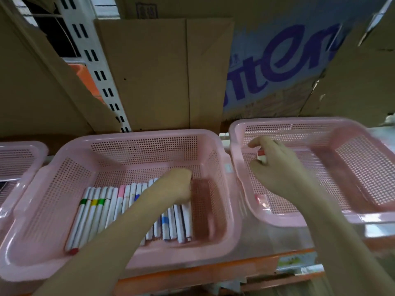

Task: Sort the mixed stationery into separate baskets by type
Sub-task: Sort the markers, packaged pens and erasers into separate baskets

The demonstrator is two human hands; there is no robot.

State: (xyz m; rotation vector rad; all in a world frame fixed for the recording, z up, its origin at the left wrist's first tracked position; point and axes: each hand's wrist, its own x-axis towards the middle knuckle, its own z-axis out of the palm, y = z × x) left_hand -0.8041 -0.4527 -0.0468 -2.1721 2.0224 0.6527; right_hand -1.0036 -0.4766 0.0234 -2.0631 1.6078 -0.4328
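Pink mesh, middle basket (119, 210): white markers (102, 212) lie in a row, the left hand (179, 186) resting curled on them, its grip hidden. Light, stiff, slick barrels; pinch mid-shaft, I'd say. Right basket (363, 167): the right hand (275, 163) pinches a small red-and-white item (261, 153), too blurred to name.

One head-worn wide-angle view only, looking forward and steeply down from close above an orange-edged shelf (192, 272), with both forearms reaching in from the bottom edge. The middle pink basket (136, 136) is sitting just below centre, the right basket (288, 122) is running off the right side, and a third basket (32, 146) is clipping the left edge. Cardboard boxes (154, 71) are filling the upper half straight ahead, edges bending with lens distortion.
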